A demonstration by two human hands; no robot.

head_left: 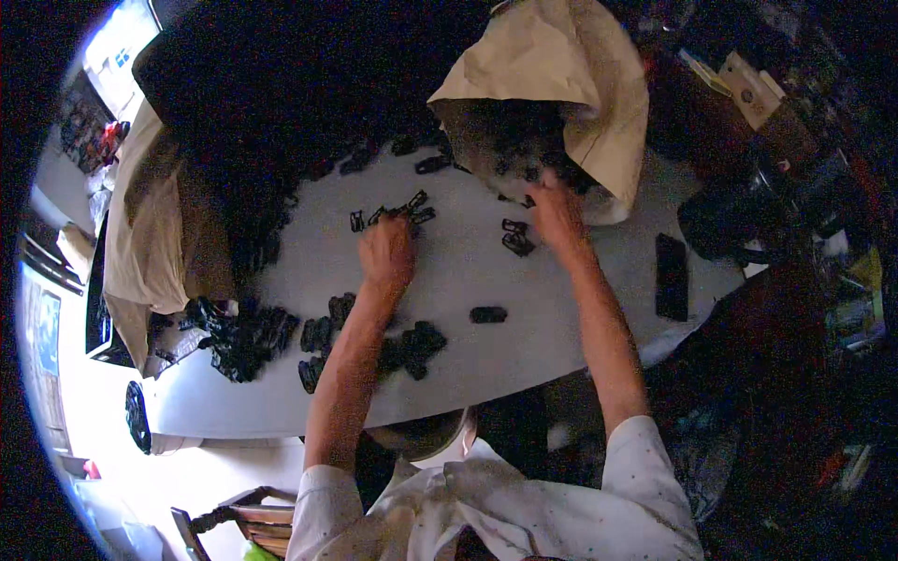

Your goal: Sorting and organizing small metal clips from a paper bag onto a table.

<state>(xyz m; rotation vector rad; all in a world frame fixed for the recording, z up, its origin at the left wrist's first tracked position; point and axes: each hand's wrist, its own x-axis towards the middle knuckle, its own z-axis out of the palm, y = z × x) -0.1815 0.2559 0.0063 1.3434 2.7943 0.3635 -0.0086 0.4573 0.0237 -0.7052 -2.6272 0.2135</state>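
Note:
My left hand (386, 252) is over the middle of the white table, its fingers curled down and closed on several small black open-framed pieces (412, 205) that fan out past the fingertips. Farther right, my right hand (558, 220) reaches to the mouth of a brown paper bag (613, 122) lying on its side. Its fingers are bent together at the dark heap inside the bag; whatever they grip is too dark to make out. Two more black framed pieces (516, 238) lie just left of my right wrist.
Small black pieces lie in clusters on the white table (561, 327), including one near pile (412, 348) by my left forearm. A dark slab (671, 278) sits at the right. Another paper bag (145, 224) stands at the left. A wooden chair (253, 524) is below the near edge.

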